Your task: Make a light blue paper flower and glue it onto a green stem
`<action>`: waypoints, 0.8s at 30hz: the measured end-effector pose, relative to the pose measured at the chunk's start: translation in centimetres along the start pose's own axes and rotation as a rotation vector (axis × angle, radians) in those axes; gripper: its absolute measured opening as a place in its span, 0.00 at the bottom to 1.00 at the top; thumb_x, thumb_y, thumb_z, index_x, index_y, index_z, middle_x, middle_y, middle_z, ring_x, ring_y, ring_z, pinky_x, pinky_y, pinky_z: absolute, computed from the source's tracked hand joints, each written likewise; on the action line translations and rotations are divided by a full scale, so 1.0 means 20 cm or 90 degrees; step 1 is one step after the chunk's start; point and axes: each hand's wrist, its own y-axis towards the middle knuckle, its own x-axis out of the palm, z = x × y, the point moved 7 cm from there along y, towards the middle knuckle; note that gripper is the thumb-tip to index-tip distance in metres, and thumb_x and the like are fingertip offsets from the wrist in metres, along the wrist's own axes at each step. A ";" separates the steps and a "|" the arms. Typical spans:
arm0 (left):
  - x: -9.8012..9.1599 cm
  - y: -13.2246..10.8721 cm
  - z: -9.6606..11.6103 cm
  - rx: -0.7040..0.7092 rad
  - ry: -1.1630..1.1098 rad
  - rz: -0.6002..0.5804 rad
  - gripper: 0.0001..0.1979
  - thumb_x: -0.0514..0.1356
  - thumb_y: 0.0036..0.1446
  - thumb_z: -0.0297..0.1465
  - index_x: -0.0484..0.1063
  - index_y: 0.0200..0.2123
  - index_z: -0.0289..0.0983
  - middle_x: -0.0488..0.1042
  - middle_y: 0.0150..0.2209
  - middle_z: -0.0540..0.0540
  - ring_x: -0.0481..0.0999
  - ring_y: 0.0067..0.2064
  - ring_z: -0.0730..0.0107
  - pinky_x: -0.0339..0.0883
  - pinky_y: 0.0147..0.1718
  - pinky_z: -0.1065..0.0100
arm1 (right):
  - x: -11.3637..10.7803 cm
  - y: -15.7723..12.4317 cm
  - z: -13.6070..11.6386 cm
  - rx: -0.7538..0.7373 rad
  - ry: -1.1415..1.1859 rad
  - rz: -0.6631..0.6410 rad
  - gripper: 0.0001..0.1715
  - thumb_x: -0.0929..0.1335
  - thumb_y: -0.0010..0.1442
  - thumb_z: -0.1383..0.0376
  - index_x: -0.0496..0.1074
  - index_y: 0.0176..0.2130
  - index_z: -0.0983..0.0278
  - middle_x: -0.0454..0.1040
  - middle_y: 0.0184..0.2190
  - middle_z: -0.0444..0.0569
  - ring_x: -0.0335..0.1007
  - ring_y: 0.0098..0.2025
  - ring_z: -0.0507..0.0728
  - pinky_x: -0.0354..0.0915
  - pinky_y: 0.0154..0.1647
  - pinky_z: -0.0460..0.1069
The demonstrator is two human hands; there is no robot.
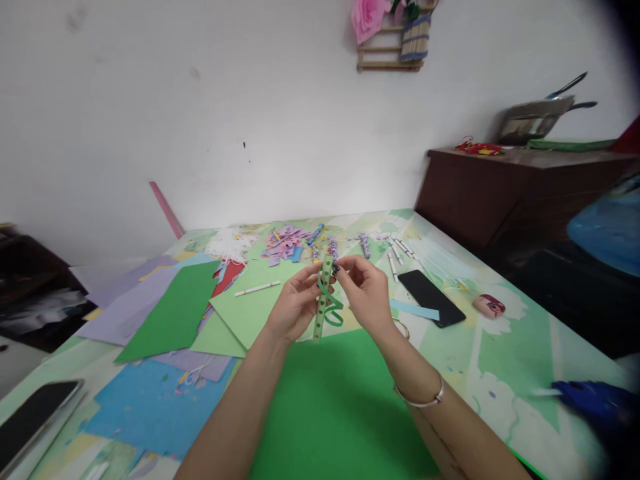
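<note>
Strip [319,323], light green with dark green dots, is held near upright above the table [445,373], top leaning slightly right, about mid-view. Left hand [295,303]: thumb and fingers pinching it from the left side, upper half. Right hand [367,290]: thumb and forefinger pinched together at its upper end; looks like they're on the curled green strip [334,323], but the contact is too small to be sure. That curl loops down along the dotted one's right side. Big green sheet [330,407] lies on the near side, light green sheets [250,317] to the left with a white pen [257,289] on top. Dark green sheet [175,307] further left, over lilac sheets [113,313]; blue sheets [150,413] nearer, scraps on them. Past the hands: pile of pink and lilac cut pieces [285,243], white stringy tangle [233,245], dotted lilac piece [365,245]. Right side: loose white pens [397,252], flat black slab [433,290] with a light blue strip [415,309] partly across it, pink-and-maroon mouse [489,306] beside that, blue tool [595,403] blurred near the edge
</note>
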 end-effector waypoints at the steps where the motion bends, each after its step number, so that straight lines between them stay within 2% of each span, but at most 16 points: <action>1: 0.00 0.00 0.00 0.000 0.002 -0.003 0.18 0.65 0.44 0.21 0.73 0.42 0.36 0.77 0.34 0.45 0.75 0.31 0.72 0.68 0.28 0.72 | 0.00 0.00 0.00 0.004 0.001 0.003 0.06 0.65 0.55 0.64 0.69 0.33 0.63 0.71 0.25 0.43 0.61 0.20 0.48 0.59 0.22 0.44; 11: 0.03 -0.01 -0.01 -0.009 0.021 -0.041 0.19 0.64 0.46 0.21 0.72 0.44 0.36 0.76 0.35 0.44 0.74 0.31 0.72 0.68 0.29 0.71 | 0.00 0.01 0.03 0.065 0.116 0.008 0.05 0.66 0.54 0.64 0.68 0.30 0.64 0.69 0.21 0.42 0.64 0.20 0.48 0.60 0.19 0.43; 17: 0.04 -0.01 -0.01 0.001 0.027 -0.062 0.20 0.63 0.46 0.20 0.72 0.45 0.38 0.75 0.36 0.44 0.74 0.32 0.71 0.68 0.31 0.68 | 0.01 0.01 0.02 0.089 0.172 0.007 0.06 0.66 0.52 0.63 0.68 0.29 0.64 0.67 0.20 0.40 0.58 0.16 0.46 0.57 0.15 0.42; 24: 0.05 -0.02 0.00 0.000 0.035 -0.040 0.19 0.64 0.46 0.21 0.73 0.43 0.38 0.75 0.37 0.44 0.75 0.34 0.69 0.68 0.30 0.70 | 0.01 0.01 0.02 0.097 0.170 -0.001 0.05 0.67 0.52 0.64 0.69 0.30 0.64 0.69 0.22 0.41 0.62 0.18 0.47 0.57 0.16 0.42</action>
